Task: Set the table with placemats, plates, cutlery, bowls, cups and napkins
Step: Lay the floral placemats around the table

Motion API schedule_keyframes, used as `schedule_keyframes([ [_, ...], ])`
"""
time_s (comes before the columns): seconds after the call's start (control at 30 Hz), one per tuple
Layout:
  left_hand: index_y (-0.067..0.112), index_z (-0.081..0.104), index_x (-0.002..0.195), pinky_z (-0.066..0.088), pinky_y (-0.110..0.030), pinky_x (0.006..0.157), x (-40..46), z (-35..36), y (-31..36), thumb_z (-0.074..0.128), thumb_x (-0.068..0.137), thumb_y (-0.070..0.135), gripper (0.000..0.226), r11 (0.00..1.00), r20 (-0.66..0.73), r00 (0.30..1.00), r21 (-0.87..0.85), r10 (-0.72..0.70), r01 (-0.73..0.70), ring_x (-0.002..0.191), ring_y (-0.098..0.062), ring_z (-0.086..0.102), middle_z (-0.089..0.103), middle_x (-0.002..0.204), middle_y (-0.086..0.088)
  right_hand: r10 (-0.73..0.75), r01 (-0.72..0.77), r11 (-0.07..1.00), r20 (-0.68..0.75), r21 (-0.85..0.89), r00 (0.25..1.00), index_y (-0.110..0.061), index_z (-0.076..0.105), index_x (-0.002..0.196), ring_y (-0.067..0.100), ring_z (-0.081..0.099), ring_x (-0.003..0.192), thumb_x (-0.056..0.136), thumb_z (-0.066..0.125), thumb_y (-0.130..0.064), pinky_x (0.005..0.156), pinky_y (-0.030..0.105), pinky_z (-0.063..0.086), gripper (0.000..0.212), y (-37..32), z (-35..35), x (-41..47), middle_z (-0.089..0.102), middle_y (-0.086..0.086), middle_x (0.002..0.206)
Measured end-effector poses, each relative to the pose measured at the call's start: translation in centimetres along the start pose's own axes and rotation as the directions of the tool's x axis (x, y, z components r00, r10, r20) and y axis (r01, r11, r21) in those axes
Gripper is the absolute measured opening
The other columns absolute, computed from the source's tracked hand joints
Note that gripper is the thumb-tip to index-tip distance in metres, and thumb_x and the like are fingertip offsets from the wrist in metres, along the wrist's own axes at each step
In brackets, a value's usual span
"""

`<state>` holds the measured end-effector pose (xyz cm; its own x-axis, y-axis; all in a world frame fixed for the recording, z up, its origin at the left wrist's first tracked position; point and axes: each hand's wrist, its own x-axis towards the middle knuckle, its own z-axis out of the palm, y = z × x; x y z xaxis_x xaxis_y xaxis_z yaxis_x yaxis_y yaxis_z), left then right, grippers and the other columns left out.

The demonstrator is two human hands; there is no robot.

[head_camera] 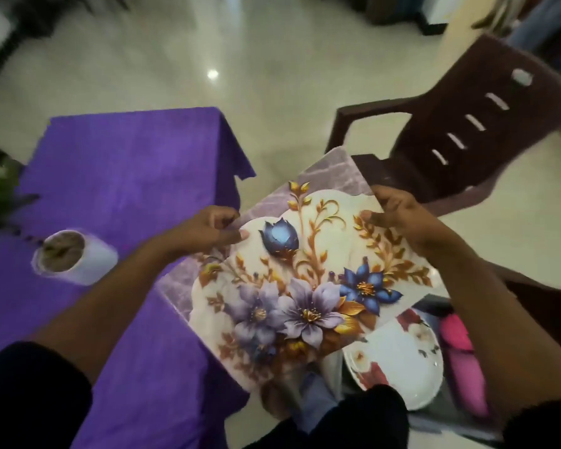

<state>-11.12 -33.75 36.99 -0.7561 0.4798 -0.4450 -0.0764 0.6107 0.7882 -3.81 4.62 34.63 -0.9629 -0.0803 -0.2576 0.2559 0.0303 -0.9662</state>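
Both hands pinch the flowered placemat (300,280) at its far edge: our left hand (208,230) has thumb on top and fingers curled under the left corner, our right hand (399,210) clamps the right side the same way. We hold the placemat in the air, tilted, between the table (117,176) on the left and the brown plastic chair (460,137) on the right, its near-left part overlapping the table's edge. The table wears a purple cloth, and on it stands a white pot (75,256) with brownish filling, well to the left of the placemat. Under the placemat's near right corner we see a white plate (399,358) with red flowers, and something pink (463,348) just beside it. Below lies a pale shiny floor (208,59).
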Motion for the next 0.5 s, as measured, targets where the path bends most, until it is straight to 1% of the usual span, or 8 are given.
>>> schedule_keyframes([
  [0.03,-0.011,0.062,0.100,0.049,-0.024,0.059,-2.0,-1.1,-1.7,0.070,0.097,0.012,0.024,0.999,-0.067,0.998,-0.040,-0.022,0.019,0.078,-0.022,0.061,0.067,0.084,-0.015,0.007,-0.007,1.000,0.026,0.004,1.000,-0.008,0.068,0.122,0.027,0.075,0.090,0.087,0.071,-0.004,0.071,0.033,0.062,0.035,-0.6,1.4,0.9,0.075,0.018,0.109],
  [0.1,-0.008,0.064,0.094,0.046,-0.027,0.067,-5.8,-2.9,-5.1,0.068,0.097,0.010,0.018,0.992,-0.179,0.982,-0.116,-0.065,0.044,0.084,-0.020,0.058,0.066,0.085,-0.014,0.020,-0.021,1.000,0.083,0.007,0.996,-0.009,0.067,0.124,0.024,0.076,0.086,0.086,0.071,-0.007,0.066,0.031,0.062,0.038,-1.6,4.2,2.9,0.077,0.015,0.106],
  [0.17,-0.010,0.064,0.093,0.041,-0.026,0.066,-10.0,-4.2,-9.1,0.067,0.099,0.011,0.022,0.979,-0.306,0.941,-0.181,-0.144,0.091,0.084,-0.019,0.051,0.062,0.085,-0.012,0.048,-0.050,0.999,0.166,0.005,0.985,-0.008,0.064,0.129,0.025,0.076,0.088,0.086,0.070,-0.010,0.068,0.033,0.063,0.043,-1.9,7.5,5.0,0.075,0.016,0.112],
  [0.23,-0.013,0.064,0.093,0.038,-0.029,0.068,-14.1,-4.3,-13.1,0.069,0.098,0.016,0.030,0.960,-0.397,0.887,-0.234,-0.236,0.151,0.083,-0.017,0.047,0.059,0.084,-0.011,0.089,-0.089,0.996,0.268,-0.014,0.959,-0.013,0.065,0.131,0.029,0.075,0.094,0.088,0.070,-0.014,0.071,0.037,0.063,0.044,-2.3,10.9,7.0,0.072,0.020,0.120],
  [0.3,-0.013,0.066,0.098,0.039,-0.030,0.072,-18.6,-3.5,-17.1,0.074,0.095,0.020,0.034,0.921,-0.420,0.832,-0.298,-0.363,0.251,0.083,-0.015,0.049,0.059,0.086,-0.009,0.130,-0.127,0.991,0.386,-0.034,0.913,-0.016,0.066,0.131,0.035,0.074,0.099,0.090,0.070,-0.013,0.075,0.043,0.063,0.041,-2.2,14.8,8.8,0.071,0.023,0.121],
  [0.37,-0.012,0.069,0.101,0.040,-0.032,0.073,-22.9,-2.1,-20.4,0.082,0.089,0.024,0.040,0.869,-0.398,0.788,-0.366,-0.470,0.334,0.085,-0.016,0.051,0.061,0.087,-0.007,0.163,-0.150,0.987,0.454,-0.065,0.876,-0.013,0.066,0.131,0.037,0.074,0.099,0.090,0.070,-0.008,0.079,0.046,0.063,0.041,-2.0,18.7,10.0,0.072,0.022,0.118],
  [0.43,-0.007,0.071,0.101,0.042,-0.029,0.064,-26.7,-0.5,-22.8,0.087,0.082,0.027,0.042,0.792,-0.369,0.742,-0.502,-0.560,0.348,0.082,-0.017,0.055,0.063,0.085,-0.006,0.188,-0.138,0.981,0.484,-0.138,0.855,-0.012,0.067,0.130,0.033,0.075,0.094,0.088,0.072,-0.009,0.076,0.044,0.063,0.043,-1.7,22.0,10.7,0.075,0.020,0.113],
  [0.5,0.000,0.075,0.098,0.044,-0.024,0.057,-30.4,1.3,-24.6,0.085,0.083,0.025,0.031,0.703,-0.360,0.695,-0.647,-0.623,0.295,0.072,-0.018,0.061,0.067,0.082,-0.008,0.210,-0.114,0.971,0.514,-0.212,0.832,-0.012,0.069,0.125,0.031,0.076,0.090,0.085,0.074,-0.012,0.072,0.040,0.063,0.040,-1.4,25.0,10.9,0.076,0.018,0.109],
])
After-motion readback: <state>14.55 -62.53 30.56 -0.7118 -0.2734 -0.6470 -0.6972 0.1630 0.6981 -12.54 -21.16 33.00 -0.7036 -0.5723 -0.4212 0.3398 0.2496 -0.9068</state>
